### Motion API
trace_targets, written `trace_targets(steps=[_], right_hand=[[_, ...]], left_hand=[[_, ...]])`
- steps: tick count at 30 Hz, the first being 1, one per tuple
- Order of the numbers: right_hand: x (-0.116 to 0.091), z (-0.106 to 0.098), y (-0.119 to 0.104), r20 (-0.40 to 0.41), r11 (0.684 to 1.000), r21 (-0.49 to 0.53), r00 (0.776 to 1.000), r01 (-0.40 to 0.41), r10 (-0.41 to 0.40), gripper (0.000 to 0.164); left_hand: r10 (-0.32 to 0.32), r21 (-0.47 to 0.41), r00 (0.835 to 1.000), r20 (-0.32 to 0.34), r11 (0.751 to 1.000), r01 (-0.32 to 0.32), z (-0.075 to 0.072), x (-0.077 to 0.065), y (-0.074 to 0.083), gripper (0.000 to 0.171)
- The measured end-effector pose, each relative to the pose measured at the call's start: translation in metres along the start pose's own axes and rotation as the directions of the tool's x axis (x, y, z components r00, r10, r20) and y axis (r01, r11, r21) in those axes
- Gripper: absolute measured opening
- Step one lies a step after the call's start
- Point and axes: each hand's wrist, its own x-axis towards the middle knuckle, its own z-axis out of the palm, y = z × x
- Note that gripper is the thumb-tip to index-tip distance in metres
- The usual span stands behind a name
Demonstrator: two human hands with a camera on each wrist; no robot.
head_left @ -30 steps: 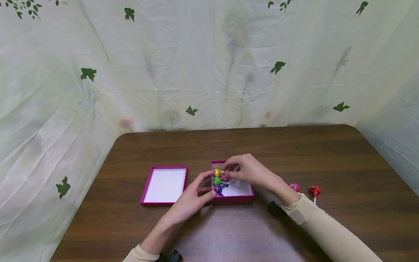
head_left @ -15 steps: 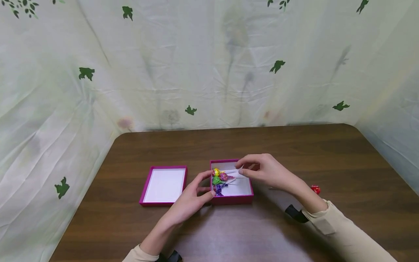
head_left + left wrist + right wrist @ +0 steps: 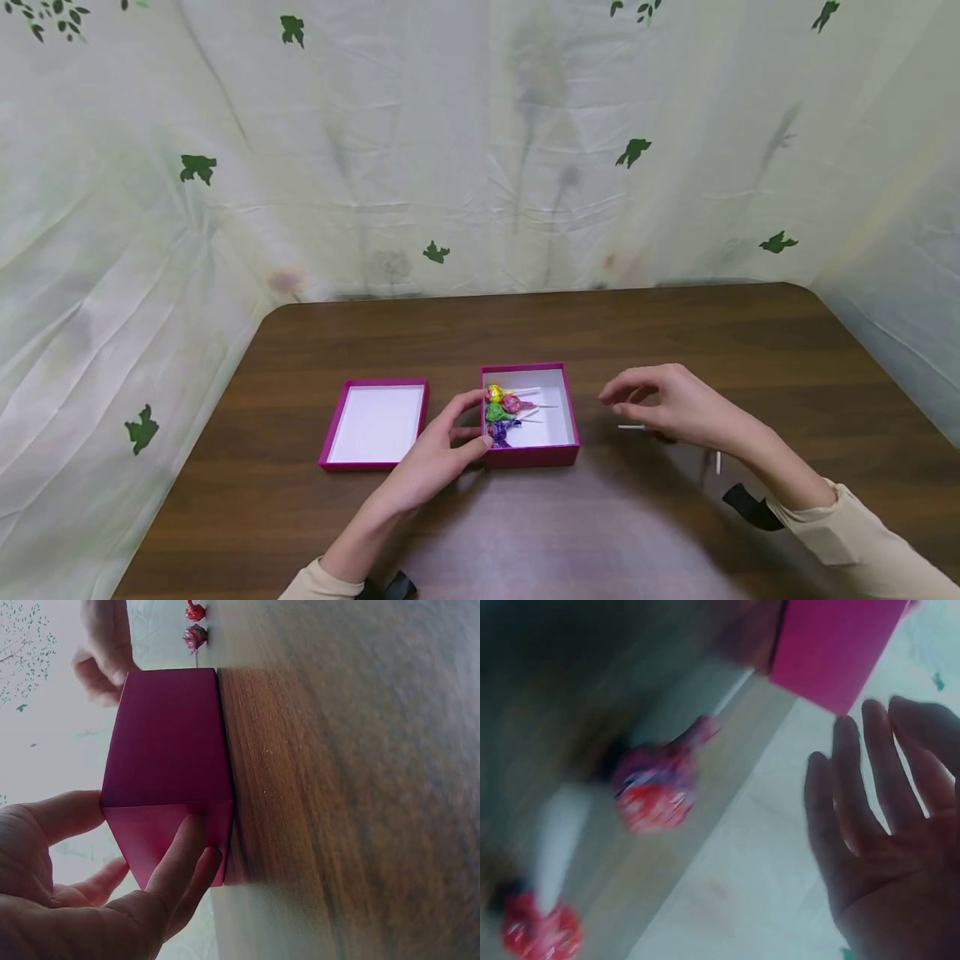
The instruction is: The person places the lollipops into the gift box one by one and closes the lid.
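Note:
My left hand (image 3: 438, 454) rests against the left side of a magenta box (image 3: 534, 457) with a white inside. In the left wrist view, its thumb touches a top corner and other fingers press the outer wall. Several wrapped lollipops (image 3: 497, 412), yellow, pink, green and purple, lie in the box with sticks pointing right. My right hand (image 3: 682, 408) hovers right of the box, fingers loosely bent, holding nothing. Beneath it lies a pink-purple lollipop (image 3: 656, 791); close by is a red lollipop (image 3: 544, 930). In the head view my hand and wrist hide both candy heads; their sticks show.
A matching magenta lid (image 3: 378, 423) lies with its white inside up, left of the box. Everything stands on a brown wooden table (image 3: 525, 533). A pale curtain (image 3: 480, 167) with green leaf shapes hangs behind the table and along its sides.
My right hand has left the lollipops in the box and moved right, over those on the table. My left hand stays at the box's left side.

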Motion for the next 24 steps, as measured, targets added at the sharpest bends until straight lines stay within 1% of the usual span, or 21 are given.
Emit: trace_targets(steps=[2, 4, 8, 14, 17, 20, 24], right_hand=[[-0.004, -0.003, 0.005, 0.036, 1.000, -0.016, 0.999, -0.016, 0.017, 0.020], [-0.007, -0.005, 0.011, 0.060, 0.999, -0.028, 0.998, -0.015, 0.017, 0.019], [-0.013, -0.005, 0.023, 0.090, 0.999, -0.035, 0.996, 0.007, -0.004, 0.016], [-0.016, 0.001, 0.034, 0.139, 0.998, 0.060, 0.990, 0.008, -0.016, 0.016], [-0.017, 0.004, 0.037, 0.147, 0.994, 0.106, 0.989, 0.004, -0.020, 0.017], [-0.018, 0.005, 0.040, 0.146, 0.994, 0.113, 0.989, -0.009, -0.008, 0.017], [-0.021, 0.002, 0.045, 0.138, 0.999, 0.052, 0.990, -0.010, 0.003, 0.019]], left_hand=[[-0.003, 0.001, 1.000, 0.000, 1.000, 0.003, 0.000, 0.000, -0.001, 0.058], [-0.003, 0.002, 1.000, 0.001, 1.000, 0.003, 0.000, 0.001, -0.001, 0.059], [-0.001, -0.002, 1.000, 0.002, 1.000, 0.001, 0.000, 0.000, -0.001, 0.059], [-0.012, -0.001, 1.000, 0.002, 1.000, 0.012, -0.001, 0.001, -0.001, 0.058], [-0.017, 0.008, 1.000, 0.009, 1.000, 0.017, -0.001, 0.002, -0.003, 0.058], [-0.024, 0.015, 1.000, 0.018, 1.000, 0.024, -0.001, 0.002, -0.004, 0.058], [-0.030, 0.015, 0.999, 0.015, 0.999, 0.029, -0.001, 0.002, -0.003, 0.058]])
